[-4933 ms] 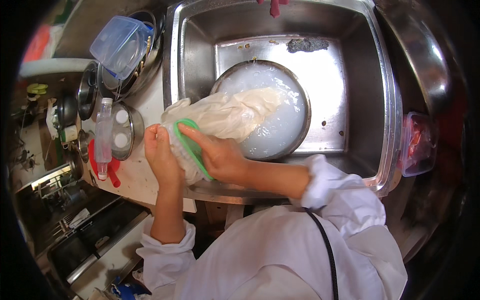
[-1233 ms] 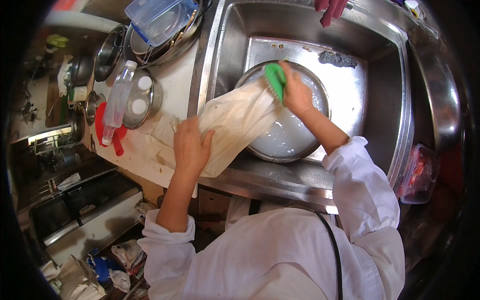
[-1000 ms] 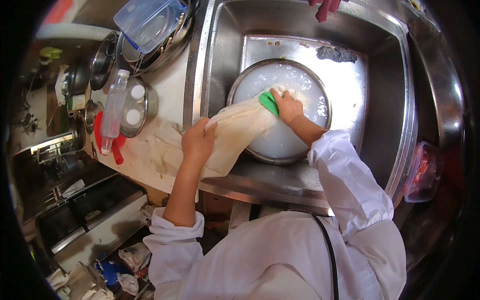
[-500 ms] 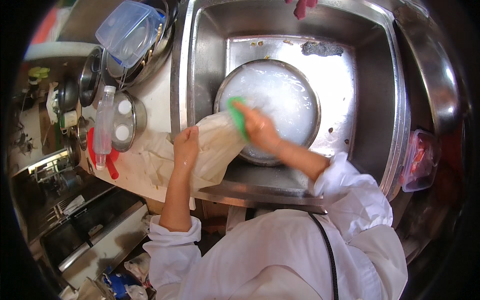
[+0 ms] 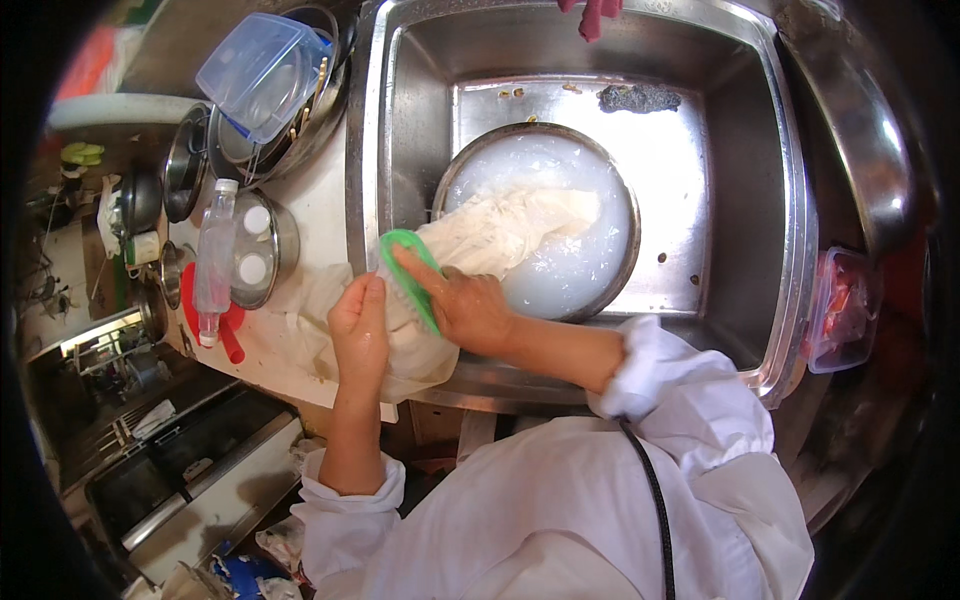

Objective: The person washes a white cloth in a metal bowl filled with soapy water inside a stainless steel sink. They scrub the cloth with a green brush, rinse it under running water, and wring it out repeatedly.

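Observation:
A wet cream-coloured cloth (image 5: 490, 232) stretches from the counter over the sink's left rim into a round metal basin (image 5: 634, 232) of cloudy, soapy water. My left hand (image 5: 358, 318) is closed on the cloth near that rim. In my right hand (image 5: 468, 308) is a green scrubbing brush (image 5: 408, 270), pressed against the cloth right beside my left hand. Its bristles face down onto the fabric and are mostly hidden. The cloth's far end lies in the water.
The basin stands in a steel sink (image 5: 740, 200). Left on the counter are a clear plastic bottle (image 5: 213, 260), a metal pan (image 5: 284, 240), a red-handled thing (image 5: 232, 340) and a pot (image 5: 330, 100) bearing a clear plastic container (image 5: 262, 75). A plastic box (image 5: 845, 315) stands right of the sink.
My right hand has drawn the brush from over the basin toward my left hand. More of the cloth now shows spread across the water.

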Motion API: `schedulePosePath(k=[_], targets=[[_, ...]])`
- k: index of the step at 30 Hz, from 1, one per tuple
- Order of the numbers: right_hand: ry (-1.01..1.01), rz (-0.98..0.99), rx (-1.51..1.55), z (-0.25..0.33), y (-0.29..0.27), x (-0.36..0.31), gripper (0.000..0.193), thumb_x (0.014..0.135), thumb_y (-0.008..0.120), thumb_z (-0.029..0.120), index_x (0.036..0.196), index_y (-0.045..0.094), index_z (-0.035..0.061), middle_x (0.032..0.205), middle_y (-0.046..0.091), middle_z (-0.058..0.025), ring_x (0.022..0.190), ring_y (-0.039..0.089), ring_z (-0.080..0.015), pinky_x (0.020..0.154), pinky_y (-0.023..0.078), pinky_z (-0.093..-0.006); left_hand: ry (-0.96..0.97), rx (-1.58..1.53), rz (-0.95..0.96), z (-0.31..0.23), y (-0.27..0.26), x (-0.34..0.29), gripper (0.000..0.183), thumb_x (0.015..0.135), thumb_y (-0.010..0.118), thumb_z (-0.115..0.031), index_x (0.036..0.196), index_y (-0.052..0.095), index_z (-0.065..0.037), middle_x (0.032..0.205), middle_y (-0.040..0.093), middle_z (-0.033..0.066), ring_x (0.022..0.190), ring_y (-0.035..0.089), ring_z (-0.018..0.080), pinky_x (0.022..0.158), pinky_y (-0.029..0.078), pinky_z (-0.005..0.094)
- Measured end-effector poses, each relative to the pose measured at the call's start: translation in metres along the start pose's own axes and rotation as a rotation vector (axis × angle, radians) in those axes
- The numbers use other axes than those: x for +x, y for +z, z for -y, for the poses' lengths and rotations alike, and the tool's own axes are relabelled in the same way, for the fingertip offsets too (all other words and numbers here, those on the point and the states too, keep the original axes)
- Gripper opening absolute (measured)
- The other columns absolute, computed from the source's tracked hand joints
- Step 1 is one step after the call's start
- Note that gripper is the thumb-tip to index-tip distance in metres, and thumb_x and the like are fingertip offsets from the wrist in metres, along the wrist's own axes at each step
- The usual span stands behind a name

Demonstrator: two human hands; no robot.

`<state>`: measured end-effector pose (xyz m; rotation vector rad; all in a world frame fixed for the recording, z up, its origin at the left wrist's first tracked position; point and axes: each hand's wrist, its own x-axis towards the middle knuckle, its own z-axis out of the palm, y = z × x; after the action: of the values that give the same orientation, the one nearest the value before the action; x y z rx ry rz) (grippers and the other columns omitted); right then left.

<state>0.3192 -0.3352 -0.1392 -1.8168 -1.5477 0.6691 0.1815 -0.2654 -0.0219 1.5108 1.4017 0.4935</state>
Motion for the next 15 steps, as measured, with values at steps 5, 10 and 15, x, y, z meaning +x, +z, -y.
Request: schedulePosePath(k=[5,10,15], targets=[[0.247,0.403,-0.590,-0.058,-0.027,0.022,0.066,0.075,0.046,0.008,0.135,0.020,0.0186,0.072,0.060,-0.0116,0.060,0.059,-0.0266,0.049,0.046,-0.0392,0.052,-0.083,-0.015,-0.026,-0.028,-0.020,0.025,0.088,0.050,-0.015,0.099,0.058,0.006,0.088,0.059,0.0034,0.079,0.051,0.0077,0.073,0.041,0.0214],[0.257,0.026,-0.122,-0.039,-0.024,0.004,0.077,0.071,0.053,0.008,0.137,0.014,0.0186,0.068,0.058,-0.0149,0.056,0.058,-0.0302,0.047,0.045,-0.0416,0.073,-0.118,-0.038,-0.033,-0.033,-0.021,0.023,0.087,0.051,-0.013,0.098,0.059,0.006,0.089,0.059,0.0034,0.079,0.052,0.0080,0.074,0.041,0.0212],[0.101,0.099,-0.263,-0.002,-0.002,0.009,0.080,0.070,0.051,0.004,0.138,0.011,0.0182,0.067,0.059,-0.0139,0.056,0.059,-0.0289,0.047,0.046,-0.0406,0.140,-0.059,-0.036,-0.048,-0.032,-0.031,0.021,0.086,0.052,-0.011,0.096,0.059,0.006,0.087,0.060,0.0029,0.079,0.052,0.0078,0.073,0.041,0.0211]])
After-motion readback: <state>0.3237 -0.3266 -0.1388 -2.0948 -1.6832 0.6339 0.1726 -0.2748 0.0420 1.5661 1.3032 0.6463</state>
